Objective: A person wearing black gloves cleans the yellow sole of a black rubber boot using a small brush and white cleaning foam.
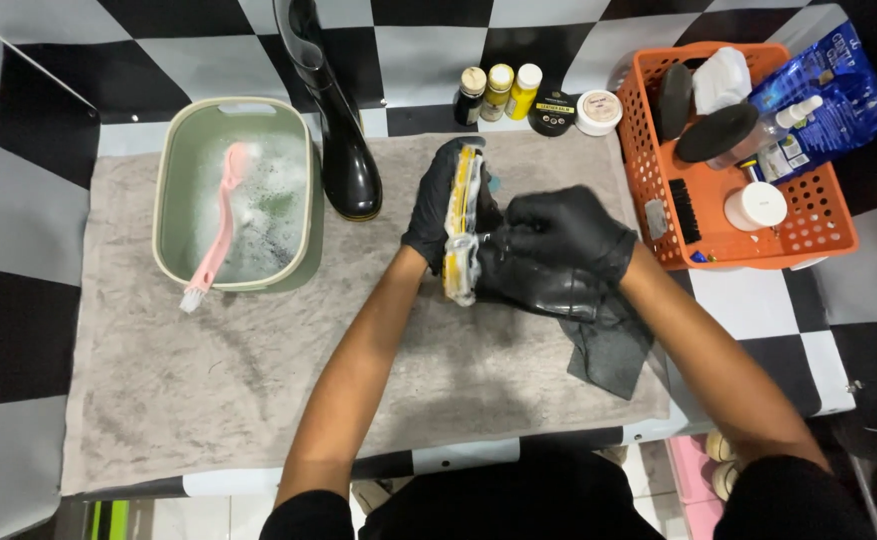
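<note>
Both my hands wear black gloves. My left hand [433, 205] grips a black rubber boot [533, 285] by its sole, which is yellow and white [461, 225] and turned on edge toward me. My right hand [566, 232] lies on the boot's upper, pressing a dark grey cloth [608, 350] against it; the cloth's loose end hangs down onto the grey towel [208, 380] that covers the table. A second black boot [333, 120] stands upright at the back, just left of my left hand.
A pale green basin [170, 190] of soapy water with a pink brush [220, 225] leaning in it sits at the left. Three small bottles [498, 92] and two round tins [575, 112] line the back. An orange basket [818, 225] with brushes, bottles and a blue pouch stands at the right.
</note>
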